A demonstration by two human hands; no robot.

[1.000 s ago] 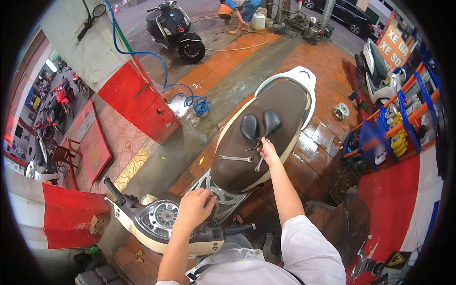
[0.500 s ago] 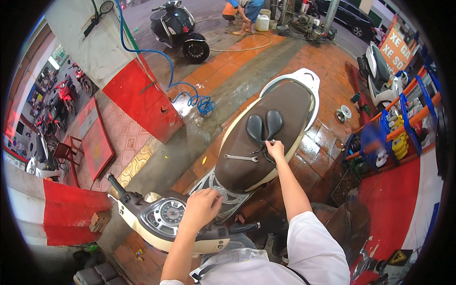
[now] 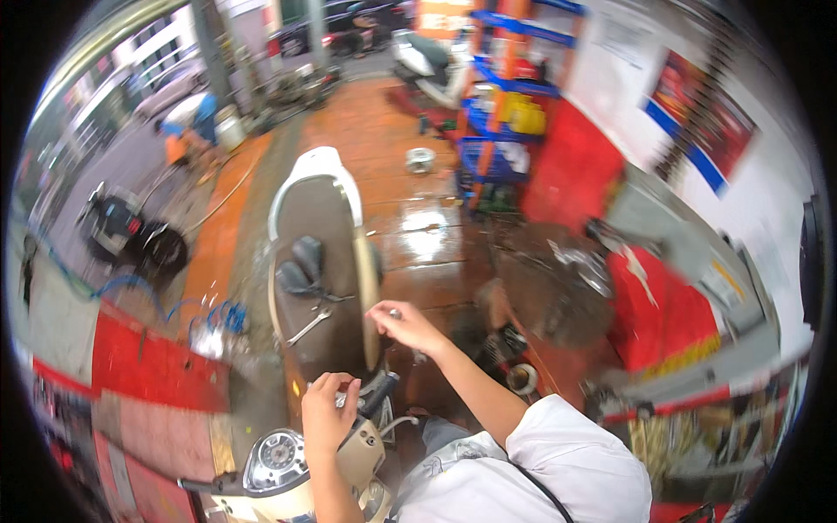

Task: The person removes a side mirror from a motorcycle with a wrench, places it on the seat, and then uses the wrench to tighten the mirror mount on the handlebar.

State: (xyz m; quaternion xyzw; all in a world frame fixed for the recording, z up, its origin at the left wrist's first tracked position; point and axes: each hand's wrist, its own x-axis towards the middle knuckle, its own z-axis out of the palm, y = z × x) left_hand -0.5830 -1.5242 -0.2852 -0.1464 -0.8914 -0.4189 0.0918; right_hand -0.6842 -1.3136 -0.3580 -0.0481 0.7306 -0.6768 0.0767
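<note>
My right hand (image 3: 403,326) is closed in a pinch just right of the scooter seat (image 3: 344,209). A small metal part (image 3: 395,314) shows at its fingertips. My left hand (image 3: 326,410) is curled above the scooter's handlebar (image 3: 366,444); whether it holds anything is hard to see, though something silvery shows by the fingers. Two black rear-view mirrors (image 3: 301,264) lie together on the brown seat. Nearer to me on it rests a wrench (image 3: 309,327). The scooter's round instrument panel (image 3: 277,451) is left of my left forearm.
Blue-and-orange shelves (image 3: 510,96) with bottles stand at the far right. A grey machine (image 3: 689,253) is on the right. A coiled blue hose (image 3: 222,318) lies on the left. A black scooter (image 3: 131,231) and a crouching person (image 3: 192,131) are farther off.
My view has swung to the right, blurring the surroundings. My right hand has left the mirrors and moved off the seat's right side. My left hand stays above the handlebar area.
</note>
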